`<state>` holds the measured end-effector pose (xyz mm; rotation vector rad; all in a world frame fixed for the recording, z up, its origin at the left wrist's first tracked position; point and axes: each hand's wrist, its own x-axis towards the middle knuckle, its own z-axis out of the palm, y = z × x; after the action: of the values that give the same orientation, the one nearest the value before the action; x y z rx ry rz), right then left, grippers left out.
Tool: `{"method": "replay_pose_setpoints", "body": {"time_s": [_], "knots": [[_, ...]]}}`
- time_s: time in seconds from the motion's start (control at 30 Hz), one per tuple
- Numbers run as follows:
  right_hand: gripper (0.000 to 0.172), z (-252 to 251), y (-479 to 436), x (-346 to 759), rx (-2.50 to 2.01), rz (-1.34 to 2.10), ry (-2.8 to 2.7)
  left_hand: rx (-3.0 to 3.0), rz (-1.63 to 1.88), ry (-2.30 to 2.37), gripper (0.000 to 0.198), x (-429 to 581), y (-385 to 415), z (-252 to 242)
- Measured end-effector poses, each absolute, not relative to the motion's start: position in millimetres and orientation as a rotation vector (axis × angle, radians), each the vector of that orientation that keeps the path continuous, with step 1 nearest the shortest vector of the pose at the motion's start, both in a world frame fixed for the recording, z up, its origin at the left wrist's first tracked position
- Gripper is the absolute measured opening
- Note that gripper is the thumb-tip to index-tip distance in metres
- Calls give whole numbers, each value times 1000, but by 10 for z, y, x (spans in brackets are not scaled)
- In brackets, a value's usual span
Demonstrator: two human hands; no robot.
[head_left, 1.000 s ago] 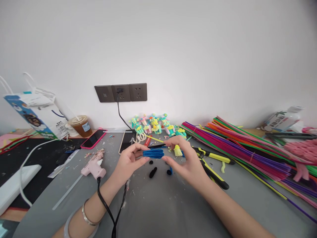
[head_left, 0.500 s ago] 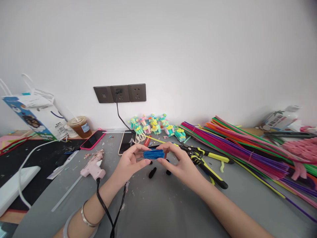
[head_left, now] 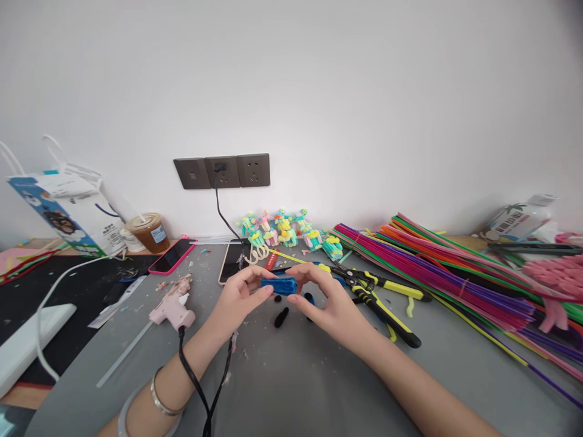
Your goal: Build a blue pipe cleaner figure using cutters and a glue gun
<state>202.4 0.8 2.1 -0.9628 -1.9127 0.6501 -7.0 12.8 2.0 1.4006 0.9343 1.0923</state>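
Note:
A blue fuzzy bundle [head_left: 283, 286], looking like folded pipe cleaner, is held above the grey table. My left hand [head_left: 243, 297] pinches its left end between thumb and fingers. Beside the bundle's right end, my right hand [head_left: 328, 300] has its thumb and fingers apart; whether a fingertip touches the blue end I cannot tell. Below lies a short black fuzzy piece [head_left: 281, 317], and more dark pieces are partly hidden by my right hand. Yellow-and-black pliers [head_left: 380, 300] rest right of my right hand.
A pink glue gun [head_left: 173, 311] with a black cord lies left. Behind are small pipe-cleaner figures [head_left: 285, 233] and two phones. Bundled coloured pipe cleaners [head_left: 437, 279] spread rightward. A drink cup [head_left: 150, 230] and paper bag [head_left: 68, 212] stand at the back left.
My right thumb has come away from the blue bundle, which has shifted slightly left and turned a little. My left hand keeps its hold.

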Motion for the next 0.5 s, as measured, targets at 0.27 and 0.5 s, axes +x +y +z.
{"method": "replay_pose_setpoints", "body": {"time_s": [0.27,0.5], "knots": [[25,44,16,2013,-883,747,-1839,1419,1127,875,23,-95,140,-21],[20,58,0,2001,-884,752,-1831,1411,1130,879,18,-86,131,-6]]}}
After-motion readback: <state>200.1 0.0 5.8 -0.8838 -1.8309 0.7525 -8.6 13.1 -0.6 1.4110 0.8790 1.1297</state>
